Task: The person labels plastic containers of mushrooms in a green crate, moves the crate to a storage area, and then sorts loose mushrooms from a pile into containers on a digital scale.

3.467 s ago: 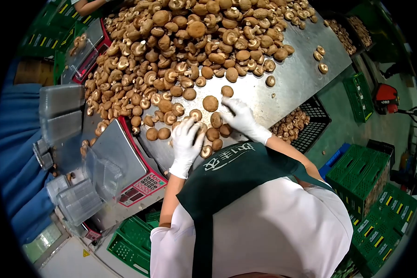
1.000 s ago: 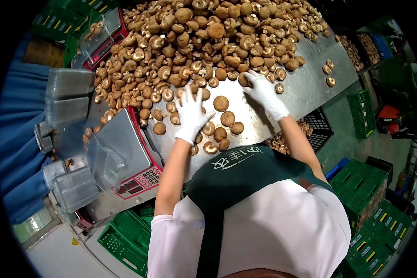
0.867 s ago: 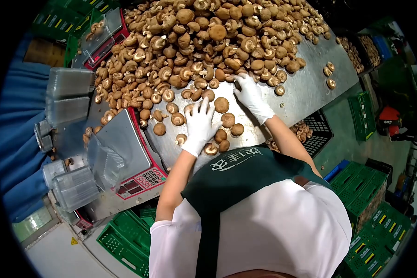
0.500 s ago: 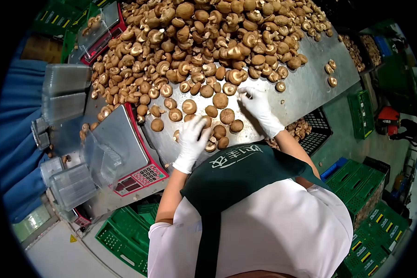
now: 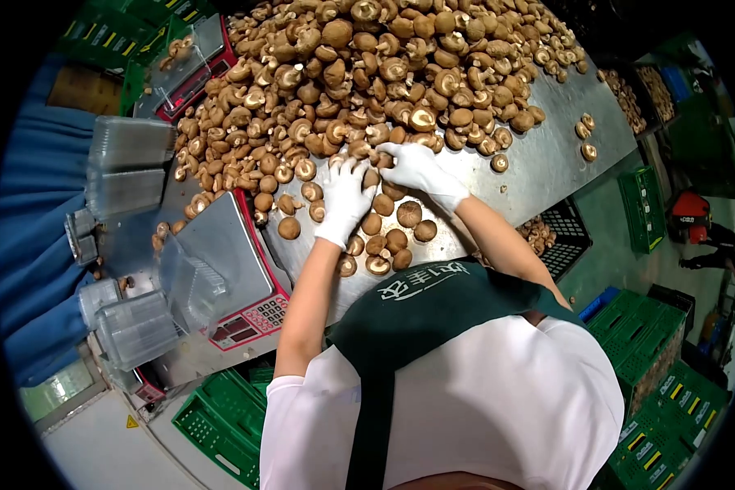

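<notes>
A large heap of brown shiitake mushrooms (image 5: 392, 69) covers the far part of the metal table (image 5: 547, 159). My left hand (image 5: 345, 202), in a white glove, lies palm down at the heap's near edge, fingers stretched forward and slightly apart over mushrooms. Beside it, my right hand (image 5: 425, 174), also gloved, has its thumb and fingers bent round a mushroom (image 5: 385, 161) at the same edge. Its palm side is hidden. Between my hands and my dark green apron (image 5: 433, 298) lie several loose mushrooms, among them a cracked brown cap (image 5: 409, 214).
A red-framed scale (image 5: 220, 253) with clear plastic trays (image 5: 189, 282) stands at my left; more clear trays (image 5: 131, 151) are stacked beyond. A second scale (image 5: 192, 73) sits at far left. Right, below the table edge, is a black crate (image 5: 570, 237) of mushrooms. Green crates (image 5: 637, 335) stand on the floor.
Both hands have moved forward to the near edge of the heap and closer together. My left fingers have straightened over the mushrooms; my right fingers have come round a mushroom. The view has shifted slightly.
</notes>
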A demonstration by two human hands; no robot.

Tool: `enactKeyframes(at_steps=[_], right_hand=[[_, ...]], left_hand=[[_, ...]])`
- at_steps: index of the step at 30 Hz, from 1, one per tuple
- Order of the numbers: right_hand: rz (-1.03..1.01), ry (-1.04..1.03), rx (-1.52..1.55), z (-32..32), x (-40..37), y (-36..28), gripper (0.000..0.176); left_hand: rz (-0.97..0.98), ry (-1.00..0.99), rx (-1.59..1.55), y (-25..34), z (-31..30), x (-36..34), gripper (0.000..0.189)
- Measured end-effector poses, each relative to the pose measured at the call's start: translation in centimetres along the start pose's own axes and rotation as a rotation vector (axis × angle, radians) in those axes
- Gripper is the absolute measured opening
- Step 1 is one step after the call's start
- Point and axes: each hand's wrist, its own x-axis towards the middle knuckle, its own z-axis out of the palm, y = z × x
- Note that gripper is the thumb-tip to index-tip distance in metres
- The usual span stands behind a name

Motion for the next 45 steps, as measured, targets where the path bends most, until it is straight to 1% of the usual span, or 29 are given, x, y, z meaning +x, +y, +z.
enactKeyframes(at_steps=[1,2,5,7,8,10,11,12,13,14,15,16,18,19,20,23,26,28,29,30,32,33,34,36,38,39,40,44,45], right_hand=[[0.083,-0.046,0.238,-1.1,-1.0,0.3,0.046],[0.065,0.015,0.622,0.6,-1.5,2.7,0.047],[0.181,-0.133,1.204,-3.4,-5.1,3.1,0.040],[0.218,-0.127,1.590,-4.2,-6.1,3.8,0.037],[0.196,-0.200,1.702,-4.0,-6.0,4.6,0.036],[0.301,-0.060,1.348,-2.9,-5.2,5.3,0.030],[0.317,-0.092,1.089,-3.2,-4.8,4.3,0.028],[0.328,-0.119,0.830,-3.4,-4.1,3.1,0.027],[0.198,0.043,0.612,-0.9,-3.1,3.3,0.026],[0.120,0.089,0.374,0.6,-2.1,3.2,0.029],[0.061,0.062,0.146,0.4,-1.4,1.8,0.029],[0.001,0.036,-0.082,0.4,-0.8,0.2,0.030],[0.090,-0.094,-0.219,1.5,1.1,-1.6,0.030],[0.044,-0.150,-0.262,2.5,1.9,-1.4,0.038],[0.028,-0.174,-0.294,3.5,2.6,-1.5,0.034],[0.014,-0.184,-0.326,4.2,3.6,-1.4,0.030],[0.008,-0.246,-0.300,2.5,3.4,-1.5,0.037],[0.038,-0.109,-0.113,1.0,2.0,-1.2,0.049],[0.045,-0.067,0.014,1.4,1.9,0.0,0.059],[-0.019,-0.073,0.147,0.1,1.1,0.3,0.059],[0.117,-0.187,0.914,-1.8,-1.3,0.8,0.058],[0.150,-0.251,1.101,-2.4,-2.5,1.6,0.052],[0.184,-0.316,1.286,-3.1,-3.6,2.7,0.047],[0.314,-0.310,1.787,0.3,-6.3,7.3,0.043],[0.578,-0.218,1.885,0.3,-9.8,6.6,0.039],[0.443,-0.332,1.955,1.2,-10.6,7.2,0.042],[0.214,-0.466,2.011,1.6,-11.6,7.9,0.046],[0.245,-0.416,2.289,2.3,-14.9,8.0,0.057],[0.202,-0.397,2.386,3.3,-15.5,8.8,0.057]], left_hand=[[0.005,0.017,-0.010,-0.2,0.3,-0.7,0.045],[-0.019,-0.025,-0.043,0.2,-0.6,-1.6,0.040],[0.008,-0.051,-0.095,-0.3,-0.7,-4.5,0.036],[0.126,-0.031,-0.116,-1.3,-1.0,-5.8,0.034],[0.179,0.038,-0.150,-1.5,-1.7,-5.9,0.028],[0.130,0.077,-0.298,-2.6,-1.9,-5.5,0.022],[0.075,0.097,-0.346,-2.6,-2.7,-5.0,0.020],[0.078,0.215,-0.322,-2.8,-3.1,-4.4,0.018],[0.013,0.282,-0.326,-3.2,-2.7,-3.8,0.018],[-0.052,0.350,-0.330,-3.5,-2.4,-2.9,0.018],[-0.097,0.323,-0.329,-3.6,-2.5,-1.9,0.021],[-0.187,0.170,-0.299,-3.5,-2.7,-1.0,0.033],[-0.136,0.192,-0.141,-3.4,-1.1,1.0,0.046],[-0.156,0.068,-0.063,-3.2,-0.7,1.5,0.051],[-0.177,-0.056,0.014,-2.5,-0.9,2.0,0.057],[-0.132,0.004,-0.028,-3.2,0.7,2.6,0.045],[-0.123,0.006,-0.157,-3.1,0.7,2.3,0.032],[-0.171,0.094,-0.476,-2.9,0.3,1.7,0.034],[-0.133,0.159,-0.518,-2.6,-0.2,1.3,0.035],[-0.136,0.156,-0.517,-2.2,-0.9,1.0,0.035],[-0.140,0.216,-0.921,-1.0,-2.5,0.5,0.035],[-0.257,0.166,-1.099,0.1,-3.2,0.1,0.035],[-0.286,0.200,-1.106,1.7,-4.2,-0.4,0.031],[-0.084,0.311,-1.000,4.6,-4.3,-1.2,0.029],[0.105,0.211,-0.896,7.2,-3.8,-2.2,0.030],[0.150,0.238,-0.843,8.3,-3.2,-2.6,0.030],[0.196,0.265,-0.789,9.1,-2.6,-2.8,0.030],[0.335,0.195,-0.733,10.8,-1.8,-3.1,0.034],[0.333,0.104,-0.807,11.2,-1.5,-3.3,0.043]])
